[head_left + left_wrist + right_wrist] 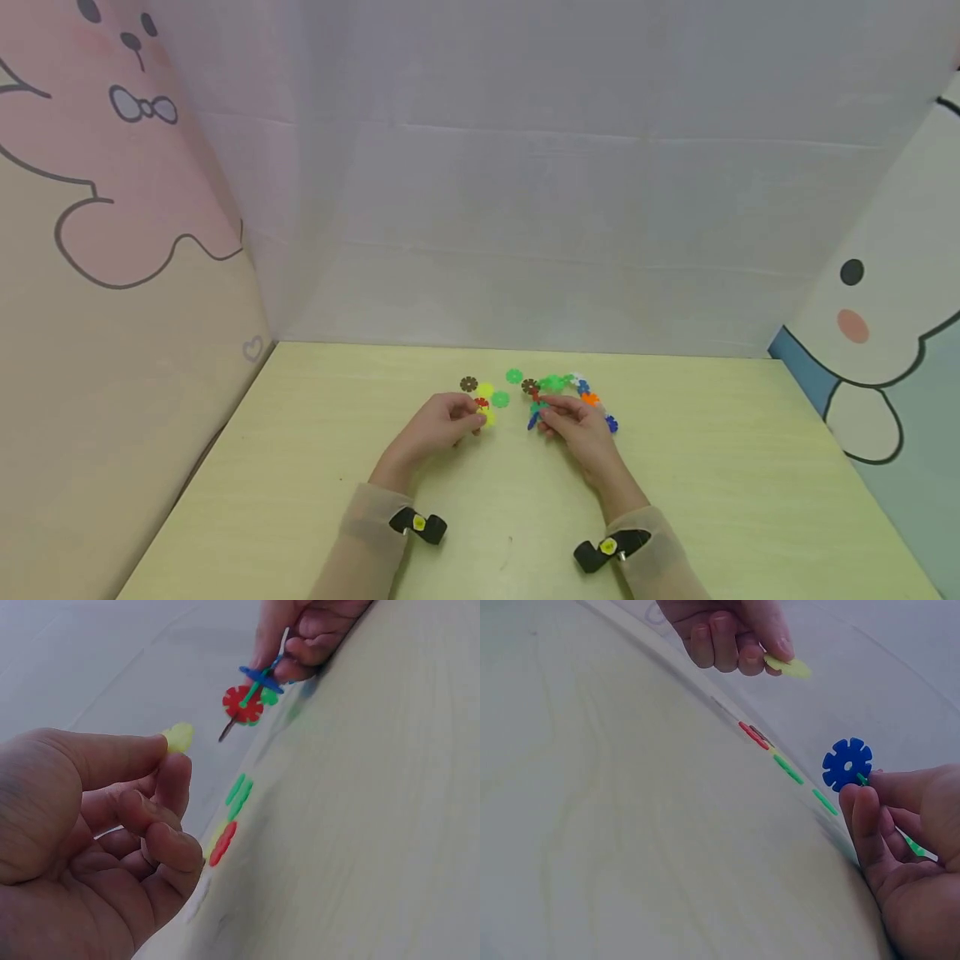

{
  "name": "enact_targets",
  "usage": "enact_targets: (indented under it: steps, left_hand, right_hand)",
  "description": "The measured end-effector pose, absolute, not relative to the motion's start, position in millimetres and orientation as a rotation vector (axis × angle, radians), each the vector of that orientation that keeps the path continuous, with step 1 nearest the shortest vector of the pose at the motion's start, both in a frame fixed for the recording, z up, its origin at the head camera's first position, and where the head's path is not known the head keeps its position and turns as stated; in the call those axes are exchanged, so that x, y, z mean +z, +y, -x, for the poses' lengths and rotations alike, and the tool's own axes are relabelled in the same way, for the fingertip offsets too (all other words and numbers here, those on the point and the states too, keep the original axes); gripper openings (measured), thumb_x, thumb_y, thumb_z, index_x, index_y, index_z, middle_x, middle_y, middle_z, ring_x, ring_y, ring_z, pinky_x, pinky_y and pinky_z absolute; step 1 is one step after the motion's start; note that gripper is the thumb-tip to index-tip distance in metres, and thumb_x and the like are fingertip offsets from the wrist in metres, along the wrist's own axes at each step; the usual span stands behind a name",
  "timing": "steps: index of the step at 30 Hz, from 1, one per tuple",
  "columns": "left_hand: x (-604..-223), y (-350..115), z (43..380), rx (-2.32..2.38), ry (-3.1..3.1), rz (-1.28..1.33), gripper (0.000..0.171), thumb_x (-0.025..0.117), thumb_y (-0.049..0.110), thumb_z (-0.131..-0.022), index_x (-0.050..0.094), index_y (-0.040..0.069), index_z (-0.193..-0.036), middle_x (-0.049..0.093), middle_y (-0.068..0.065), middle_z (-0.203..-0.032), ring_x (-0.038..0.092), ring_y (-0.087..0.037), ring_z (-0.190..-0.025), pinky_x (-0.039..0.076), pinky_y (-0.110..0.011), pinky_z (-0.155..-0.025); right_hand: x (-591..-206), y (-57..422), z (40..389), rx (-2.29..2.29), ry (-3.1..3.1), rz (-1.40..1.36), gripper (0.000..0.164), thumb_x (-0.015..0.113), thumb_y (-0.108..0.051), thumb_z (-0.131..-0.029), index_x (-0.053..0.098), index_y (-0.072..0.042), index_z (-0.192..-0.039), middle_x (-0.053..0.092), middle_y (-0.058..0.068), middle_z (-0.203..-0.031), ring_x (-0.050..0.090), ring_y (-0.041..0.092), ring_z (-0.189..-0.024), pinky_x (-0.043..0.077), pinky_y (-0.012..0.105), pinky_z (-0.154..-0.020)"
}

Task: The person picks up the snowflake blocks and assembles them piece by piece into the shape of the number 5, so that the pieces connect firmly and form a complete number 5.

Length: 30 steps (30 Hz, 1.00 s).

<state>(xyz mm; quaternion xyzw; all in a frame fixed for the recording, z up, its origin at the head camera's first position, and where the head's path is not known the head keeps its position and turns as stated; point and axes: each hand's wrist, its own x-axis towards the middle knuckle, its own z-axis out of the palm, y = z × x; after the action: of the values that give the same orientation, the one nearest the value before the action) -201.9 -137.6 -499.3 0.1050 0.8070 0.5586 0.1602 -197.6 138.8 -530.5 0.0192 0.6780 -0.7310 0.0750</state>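
Right now, the left hand (442,423) is pinching a yellow disc (178,737) between thumb and fingertip, closed down to its thin edge. Well apart, to the right, the right hand (585,437) is holding a blue disc (847,765) at its fingertips, thumb and finger nearly meeting; a red disc (243,704) is showing close beside it. Farther off, between the hands, a green disc (513,376) is lying on the table (262,500). A brown disc (468,383) is resting far left, while an orange piece (591,400) is showing just beyond the right hand.
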Motion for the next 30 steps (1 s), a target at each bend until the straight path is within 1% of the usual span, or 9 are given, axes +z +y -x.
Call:
enact_targets:
  steps: [6,13,19,26,30]
  left_hand:
    - [-502,-110,194,1.602,2.214,-0.295,0.014,0.076,0.015,-0.103,0.072,0.003,-0.098,0.079,-0.008,-0.085,0.049,-0.011,-0.053,0.042,-0.025,-0.056]
    - [-509,-94,189,1.627,2.176,-0.244,0.009,0.076,0.009,-0.1,0.07,0.003,-0.098,0.081,-0.009,-0.084,0.051,-0.01,-0.052,0.044,-0.023,-0.055]
    - [-511,-92,189,1.649,2.176,-0.228,0.012,0.073,0.007,-0.102,0.067,0.003,-0.093,0.081,-0.008,-0.082,0.049,-0.008,-0.049,0.04,-0.022,-0.053]
    - [-510,-91,189,1.617,2.197,-0.27,0.02,0.069,0.015,-0.107,0.078,0.003,-0.093,0.081,-0.006,-0.083,0.047,-0.007,-0.048,0.038,-0.022,-0.05]
    - [-512,-90,189,1.623,2.21,-0.258,0.02,0.071,0.016,-0.106,0.081,0.004,-0.093,0.079,-0.005,-0.081,0.043,-0.006,-0.045,0.036,-0.021,-0.047]
  right_hand:
    - [-532,139,198,-2.169,2.053,-0.046,0.032,0.071,0.002,-0.104,0.069,0.008,-0.136,0.076,0.015,-0.11,0.075,0.019,-0.091,0.061,0.024,-0.076]
    - [-533,139,199,-2.161,2.063,-0.011,0.031,0.071,0.001,-0.104,0.069,0.008,-0.135,0.077,0.014,-0.111,0.076,0.02,-0.091,0.061,0.024,-0.076]
    - [-532,138,199,-2.173,2.059,0.003,0.031,0.071,0.003,-0.104,0.069,0.01,-0.134,0.077,0.016,-0.11,0.077,0.021,-0.09,0.061,0.024,-0.076]
    - [-531,137,197,-2.174,2.07,0.001,0.03,0.071,0.003,-0.103,0.07,0.01,-0.132,0.077,0.016,-0.108,0.077,0.021,-0.089,0.061,0.024,-0.074]
    - [-531,137,197,-2.168,2.064,-0.019,0.029,0.071,0.003,-0.104,0.071,0.008,-0.133,0.077,0.015,-0.108,0.077,0.022,-0.09,0.061,0.024,-0.075]
